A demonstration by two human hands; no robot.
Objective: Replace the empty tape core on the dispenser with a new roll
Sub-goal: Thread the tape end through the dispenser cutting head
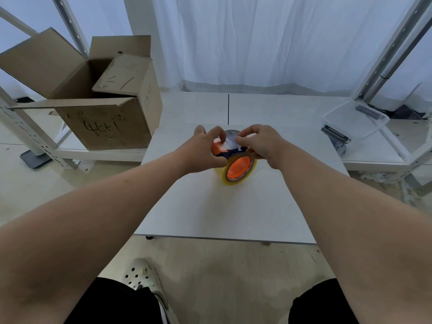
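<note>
White table (233,206), left hand (202,149) gripping dispenser (219,147), right hand (263,146) curled over it

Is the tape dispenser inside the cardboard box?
No, the left hand and the right hand hold the tape dispenser over the white table, apart from the cardboard box.

A packing workroom: cardboard box (98,106) (flaps open), metal shelving (30,134), white table (233,206).

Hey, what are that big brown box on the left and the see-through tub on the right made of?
Box: looks like cardboard, matte brown, with creased, folded flaps and marker scribbles on the side. Tub: probably hard clear plastic, slightly glossy. You can see straight through its walls.
</note>
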